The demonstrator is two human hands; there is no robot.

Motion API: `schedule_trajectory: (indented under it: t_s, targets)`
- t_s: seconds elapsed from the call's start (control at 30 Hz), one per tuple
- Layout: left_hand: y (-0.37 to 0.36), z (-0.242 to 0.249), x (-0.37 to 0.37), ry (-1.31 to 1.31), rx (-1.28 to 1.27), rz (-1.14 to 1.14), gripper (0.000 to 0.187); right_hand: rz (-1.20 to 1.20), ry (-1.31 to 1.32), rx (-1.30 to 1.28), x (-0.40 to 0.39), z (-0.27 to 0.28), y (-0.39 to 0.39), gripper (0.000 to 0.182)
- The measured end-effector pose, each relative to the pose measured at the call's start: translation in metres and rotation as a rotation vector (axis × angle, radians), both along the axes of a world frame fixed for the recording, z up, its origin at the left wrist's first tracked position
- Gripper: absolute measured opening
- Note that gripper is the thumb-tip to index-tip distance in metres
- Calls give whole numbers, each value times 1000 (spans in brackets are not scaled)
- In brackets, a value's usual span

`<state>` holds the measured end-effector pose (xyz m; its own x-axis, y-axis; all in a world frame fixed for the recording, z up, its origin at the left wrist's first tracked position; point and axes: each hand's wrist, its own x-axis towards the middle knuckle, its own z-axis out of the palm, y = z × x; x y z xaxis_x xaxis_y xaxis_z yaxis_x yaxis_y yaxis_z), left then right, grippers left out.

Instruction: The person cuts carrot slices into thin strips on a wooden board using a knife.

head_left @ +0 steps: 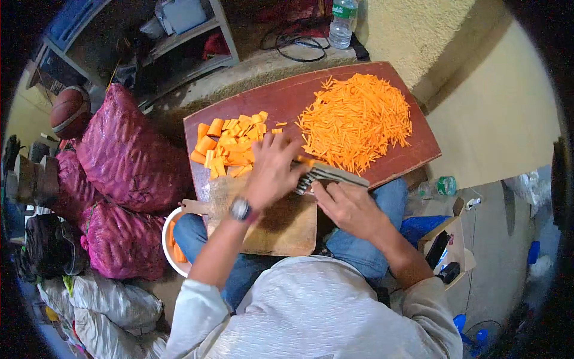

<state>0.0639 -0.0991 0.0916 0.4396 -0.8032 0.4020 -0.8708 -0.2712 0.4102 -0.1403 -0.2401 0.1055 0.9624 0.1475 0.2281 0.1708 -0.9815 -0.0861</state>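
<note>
On a reddish worktop hemmed by red mesh sacks, the slicing step looked underway: left hand pinned carrot pieces with fingers spread, right hand gripped the knife beside the shredded pile, so the next cut likely needed fingertips kept clear.

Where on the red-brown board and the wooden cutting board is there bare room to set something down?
Bare red-brown board shows between carrot chunks and shredded carrot, along its far edge. The wooden cutting board is bare near the lap. Around left hand, right hand and knife it is crowded.
</note>
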Motion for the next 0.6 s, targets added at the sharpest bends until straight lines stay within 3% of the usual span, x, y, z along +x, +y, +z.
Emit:
schedule_trajectory:
  t_s: [0.2, 0.23, 0.27, 0.47, 0.6]
  targets:
    - [-71, -18, 55, -124, 76, -164, 27, -34, -99, -60, -3, 3, -18, 45]
    - [-71, -22, 52, -105, -37, -140, 25, -41, -87, -40, -4, 0, -17, 44]
    - [-70, -27, 49, -85, -147, -119, 22, -50, -75, -18, -5, -4, -16, 44]
    - [-18, -33, 11, 198, -36, 9, 16, -18, -35, 106, -12, -33, 19, 45]
    - [3, -21, 9, 212, 161, -140, 21, 78, -32, 68, -10, -37, 33, 47]
